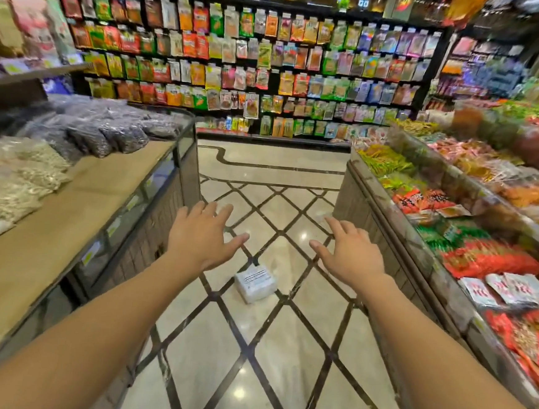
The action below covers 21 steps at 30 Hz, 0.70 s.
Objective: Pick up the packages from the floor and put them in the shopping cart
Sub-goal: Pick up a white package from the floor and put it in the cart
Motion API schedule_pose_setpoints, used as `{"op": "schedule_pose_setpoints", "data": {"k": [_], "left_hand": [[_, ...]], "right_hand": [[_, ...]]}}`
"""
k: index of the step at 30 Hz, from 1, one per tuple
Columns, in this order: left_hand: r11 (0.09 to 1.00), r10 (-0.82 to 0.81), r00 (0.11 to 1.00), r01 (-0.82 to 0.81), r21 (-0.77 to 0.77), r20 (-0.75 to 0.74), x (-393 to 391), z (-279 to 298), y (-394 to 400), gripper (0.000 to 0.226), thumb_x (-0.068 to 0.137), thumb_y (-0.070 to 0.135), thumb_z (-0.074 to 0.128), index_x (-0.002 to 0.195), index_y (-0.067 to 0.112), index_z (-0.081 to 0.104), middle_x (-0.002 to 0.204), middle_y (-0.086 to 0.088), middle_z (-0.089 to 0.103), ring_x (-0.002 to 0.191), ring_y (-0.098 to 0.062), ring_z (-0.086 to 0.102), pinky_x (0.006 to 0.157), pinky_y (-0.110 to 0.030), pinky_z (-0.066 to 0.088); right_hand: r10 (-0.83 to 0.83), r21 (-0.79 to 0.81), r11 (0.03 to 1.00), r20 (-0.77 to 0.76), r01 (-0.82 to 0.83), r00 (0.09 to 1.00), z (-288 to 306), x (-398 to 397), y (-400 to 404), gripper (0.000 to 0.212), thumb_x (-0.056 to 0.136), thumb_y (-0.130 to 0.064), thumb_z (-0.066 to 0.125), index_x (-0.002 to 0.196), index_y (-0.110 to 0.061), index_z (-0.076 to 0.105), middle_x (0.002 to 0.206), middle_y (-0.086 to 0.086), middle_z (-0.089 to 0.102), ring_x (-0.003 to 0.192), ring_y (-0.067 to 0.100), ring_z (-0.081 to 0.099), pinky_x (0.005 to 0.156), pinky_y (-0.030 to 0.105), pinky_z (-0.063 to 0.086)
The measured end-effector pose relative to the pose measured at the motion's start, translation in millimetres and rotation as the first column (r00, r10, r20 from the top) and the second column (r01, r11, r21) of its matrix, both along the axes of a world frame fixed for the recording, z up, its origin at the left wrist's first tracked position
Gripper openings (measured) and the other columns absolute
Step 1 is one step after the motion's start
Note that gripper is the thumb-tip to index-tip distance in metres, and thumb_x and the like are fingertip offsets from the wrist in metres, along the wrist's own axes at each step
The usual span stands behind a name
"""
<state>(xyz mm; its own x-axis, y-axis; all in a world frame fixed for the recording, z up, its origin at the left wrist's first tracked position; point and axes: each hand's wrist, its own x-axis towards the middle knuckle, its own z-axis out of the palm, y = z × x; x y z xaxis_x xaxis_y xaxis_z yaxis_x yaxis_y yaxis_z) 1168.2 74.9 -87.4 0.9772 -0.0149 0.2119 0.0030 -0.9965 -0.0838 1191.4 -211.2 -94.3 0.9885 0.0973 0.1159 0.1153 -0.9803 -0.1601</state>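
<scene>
Tiled floor (282,350): white package (255,284) below, between open hands, untouched.

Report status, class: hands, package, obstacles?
Left hand and right hand open, empty. White package on floor, untouched. Aisle path unobstructed; cart not visible.

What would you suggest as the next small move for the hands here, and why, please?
Probably lower both hands toward the white package on the floor. The left hand and right hand are open, empty and spread above it, and no cart is in view.
</scene>
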Motion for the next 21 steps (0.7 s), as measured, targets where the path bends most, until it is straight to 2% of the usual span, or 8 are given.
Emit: {"op": "schedule_pose_setpoints", "data": {"k": [10,14,18,21], "left_hand": [[0.999,0.026,0.997,-0.029,-0.036,-0.073,215,-40,10,0.084,0.096,0.078,0.027,0.163,0.027,0.033,0.159,-0.004,0.048,0.148,-0.028,0.040,0.117,-0.049,0.034],[0.998,0.064,0.990,-0.066,-0.014,-0.123,289,-55,22,0.085,0.096,0.079,0.023,0.163,0.028,0.030,0.160,-0.002,0.047,0.150,-0.026,0.038,0.118,-0.047,0.033],[0.993,0.108,0.978,-0.115,-0.027,-0.178,346,-75,46,0.081,0.097,0.078,0.026,0.162,0.029,0.033,0.152,-0.003,0.054,0.145,-0.027,0.044,0.115,-0.046,0.036],[0.988,0.142,0.965,-0.154,-0.034,-0.221,384,-98,64,0.081,0.098,0.077,0.025,0.162,0.029,0.032,0.154,-0.001,0.052,0.145,-0.027,0.044,0.114,-0.045,0.037]], "right_hand": [[0.035,0.006,0.999,-0.035,-0.035,0.999,-49,234,13,0.073,0.101,-0.069,0.039,0.162,-0.032,0.025,0.163,0.005,0.040,0.147,0.035,0.039,0.107,0.055,0.045],[0.029,0.012,1.000,-0.090,-0.028,0.995,-65,329,25,0.074,0.101,-0.069,0.037,0.163,-0.032,0.022,0.165,0.008,0.038,0.149,0.037,0.038,0.109,0.055,0.043],[0.089,-0.001,0.996,-0.149,-0.090,0.985,-94,396,50,0.072,0.101,-0.068,0.038,0.161,-0.029,0.026,0.160,0.009,0.043,0.143,0.039,0.042,0.106,0.056,0.044],[0.110,-0.020,0.993,-0.196,-0.116,0.974,-119,437,70,0.074,0.102,-0.068,0.036,0.163,-0.029,0.023,0.163,0.007,0.041,0.145,0.037,0.040,0.107,0.055,0.043]]}}
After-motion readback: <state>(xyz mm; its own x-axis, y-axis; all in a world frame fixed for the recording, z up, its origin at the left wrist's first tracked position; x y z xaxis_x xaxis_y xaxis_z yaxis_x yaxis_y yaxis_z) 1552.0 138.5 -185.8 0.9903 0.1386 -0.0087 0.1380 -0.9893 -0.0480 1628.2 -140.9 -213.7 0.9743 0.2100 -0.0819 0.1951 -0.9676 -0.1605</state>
